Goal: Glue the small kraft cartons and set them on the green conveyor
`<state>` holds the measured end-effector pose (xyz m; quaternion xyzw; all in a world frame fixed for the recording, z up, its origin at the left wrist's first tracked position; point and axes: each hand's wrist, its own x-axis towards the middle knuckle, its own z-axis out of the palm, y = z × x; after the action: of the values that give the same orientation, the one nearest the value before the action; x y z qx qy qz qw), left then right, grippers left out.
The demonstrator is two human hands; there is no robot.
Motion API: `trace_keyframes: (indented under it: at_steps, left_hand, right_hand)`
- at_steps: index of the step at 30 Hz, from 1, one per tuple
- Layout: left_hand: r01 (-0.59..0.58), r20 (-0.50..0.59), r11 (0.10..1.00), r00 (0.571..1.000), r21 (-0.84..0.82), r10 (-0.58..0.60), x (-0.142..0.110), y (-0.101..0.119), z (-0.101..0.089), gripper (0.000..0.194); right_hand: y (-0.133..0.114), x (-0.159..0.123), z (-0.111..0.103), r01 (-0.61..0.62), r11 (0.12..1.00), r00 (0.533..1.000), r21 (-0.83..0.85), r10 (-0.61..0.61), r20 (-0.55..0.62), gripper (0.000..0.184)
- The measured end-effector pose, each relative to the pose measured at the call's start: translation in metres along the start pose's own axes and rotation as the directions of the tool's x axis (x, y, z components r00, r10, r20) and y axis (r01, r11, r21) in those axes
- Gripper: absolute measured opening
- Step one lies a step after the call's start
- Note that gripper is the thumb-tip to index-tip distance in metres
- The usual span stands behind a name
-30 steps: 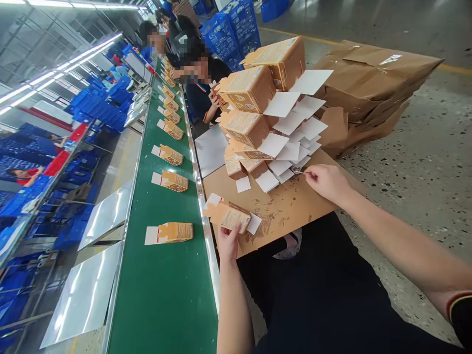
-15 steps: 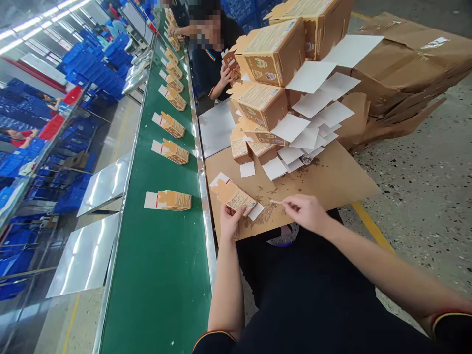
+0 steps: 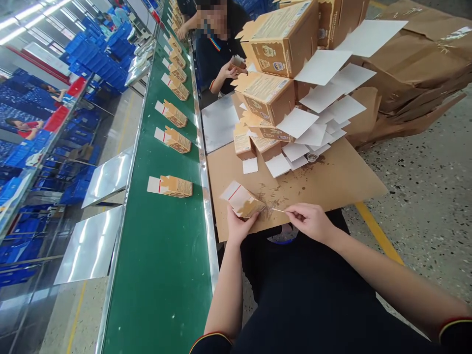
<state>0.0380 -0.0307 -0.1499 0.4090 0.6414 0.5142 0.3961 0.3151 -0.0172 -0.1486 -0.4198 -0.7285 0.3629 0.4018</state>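
My left hand (image 3: 239,225) grips a small brown carton (image 3: 243,200) with a white flap and a thin red line. The carton is tilted over the cardboard-covered table (image 3: 350,182). To its right, my right hand (image 3: 309,220) pinches a thin pale stick (image 3: 279,210), its tip pointing left toward the carton but apart from it. Dark smears mark the cardboard under the stick's tip. Just beyond, a pile of brown cartons (image 3: 271,98) with white flaps hanging out covers the back of the table. A small clear roll (image 3: 312,157) lies by the flaps.
A green conveyor belt (image 3: 158,255) with a metal edge runs along my left, carrying a row of cartons (image 3: 176,187). A co-worker (image 3: 221,54) across the pile holds another carton. Large brown cardboard (image 3: 413,64) is stacked at right. Blue crates (image 3: 94,59) stand far left.
The carton in my left hand has turned from its printed side to its white flap and end. My right hand, with the stick, has shifted slightly. The co-worker's carton has turned too.
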Motion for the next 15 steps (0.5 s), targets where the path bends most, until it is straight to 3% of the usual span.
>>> trace_keyframes:
  at_steps: [3,6,11,13,15]
  left_hand:
    - [-0.095,0.015,0.992,0.995,0.080,0.094,-0.005,0.002,0.002,0.081]
    - [-0.103,0.005,0.991,0.995,0.089,0.103,-0.006,0.003,0.005,0.081]
    - [-0.104,0.012,0.990,0.995,0.096,0.103,-0.006,-0.003,0.010,0.084]
    - [-0.090,-0.027,0.990,0.995,0.106,0.093,-0.003,-0.007,-0.001,0.084]
    - [-0.049,-0.169,0.991,0.983,0.127,0.071,0.002,-0.010,-0.028,0.084]
  right_hand:
    - [-0.002,-0.015,-0.017,-0.079,0.997,0.995,0.009,0.080,-0.058,0.029]
    - [-0.002,-0.026,-0.021,-0.132,0.991,0.988,0.027,0.133,-0.081,0.028]
    - [-0.005,-0.029,-0.014,-0.125,0.990,0.992,0.067,0.125,-0.002,0.034]
    - [-0.006,-0.027,-0.015,-0.119,0.990,0.993,0.076,0.121,-0.011,0.034]
    - [-0.006,-0.025,-0.020,-0.118,0.990,0.991,0.075,0.123,-0.058,0.031]
